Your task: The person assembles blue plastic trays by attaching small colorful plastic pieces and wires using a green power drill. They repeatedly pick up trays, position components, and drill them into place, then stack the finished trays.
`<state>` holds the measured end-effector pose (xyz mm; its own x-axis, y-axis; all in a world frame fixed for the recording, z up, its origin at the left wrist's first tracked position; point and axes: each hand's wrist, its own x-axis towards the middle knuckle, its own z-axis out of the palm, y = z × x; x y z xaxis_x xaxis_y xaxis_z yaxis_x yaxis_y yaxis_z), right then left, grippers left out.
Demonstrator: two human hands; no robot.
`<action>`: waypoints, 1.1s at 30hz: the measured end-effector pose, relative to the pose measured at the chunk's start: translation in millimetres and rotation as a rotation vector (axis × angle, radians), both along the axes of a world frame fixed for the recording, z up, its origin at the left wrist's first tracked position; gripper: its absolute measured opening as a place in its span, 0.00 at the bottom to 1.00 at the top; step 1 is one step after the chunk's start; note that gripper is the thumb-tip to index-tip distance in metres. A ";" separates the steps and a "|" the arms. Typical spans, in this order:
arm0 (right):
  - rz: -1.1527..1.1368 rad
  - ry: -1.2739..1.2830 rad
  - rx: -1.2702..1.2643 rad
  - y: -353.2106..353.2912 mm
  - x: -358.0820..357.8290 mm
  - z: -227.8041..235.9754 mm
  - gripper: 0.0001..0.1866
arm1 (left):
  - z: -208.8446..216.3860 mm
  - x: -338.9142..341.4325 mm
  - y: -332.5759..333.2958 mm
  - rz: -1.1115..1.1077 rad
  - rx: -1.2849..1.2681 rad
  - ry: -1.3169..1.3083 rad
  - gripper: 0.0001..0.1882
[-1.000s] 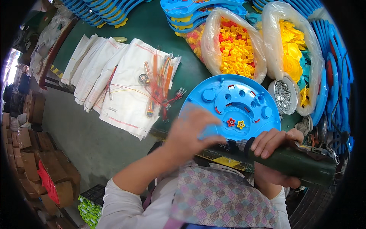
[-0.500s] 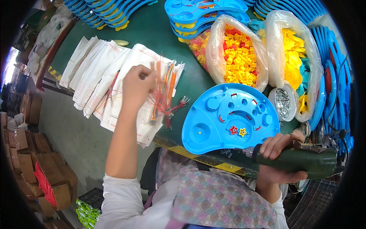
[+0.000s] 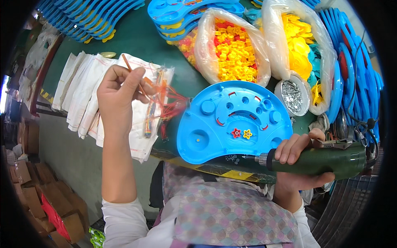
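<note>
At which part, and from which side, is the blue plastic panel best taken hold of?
I would grip the blue plastic panel by its lower left edge, coming from the left: that rounded edge looks free, while the right hand with the power driver crowds the lower right corner.

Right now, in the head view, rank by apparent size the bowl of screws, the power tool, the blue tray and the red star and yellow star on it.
1. Blue tray
2. Power tool
3. Bowl of screws
4. Red star and yellow star: too alike to rank
</note>
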<state>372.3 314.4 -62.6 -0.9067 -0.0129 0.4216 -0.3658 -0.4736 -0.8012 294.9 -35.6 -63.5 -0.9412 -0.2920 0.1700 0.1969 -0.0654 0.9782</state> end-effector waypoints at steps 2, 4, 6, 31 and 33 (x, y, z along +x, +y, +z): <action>-0.026 -0.006 -0.012 7.2 2.4 -0.6 0.55 | 6.5 5.9 5.3 -0.095 0.122 -0.017 0.09; -0.041 0.019 -0.037 13.6 1.6 2.9 0.55 | 30.5 17.2 9.0 -0.259 0.372 0.000 0.08; -0.051 0.016 -0.063 16.3 1.9 7.8 0.55 | 45.6 23.0 12.5 -0.308 0.429 0.014 0.08; -0.169 -0.078 0.141 11.6 -15.1 -24.3 0.59 | -74.8 19.4 158.8 -0.614 -1.067 0.274 0.10; -0.142 -0.166 0.190 7.7 -16.7 -20.3 0.59 | -75.0 18.5 158.9 -0.624 -1.052 0.261 0.10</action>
<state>355.6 322.1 -82.9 -0.9615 0.0543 0.2696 -0.2742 -0.2632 -0.9250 313.4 123.3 -138.5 -0.7732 0.5820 0.2518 0.6093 0.5718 0.5494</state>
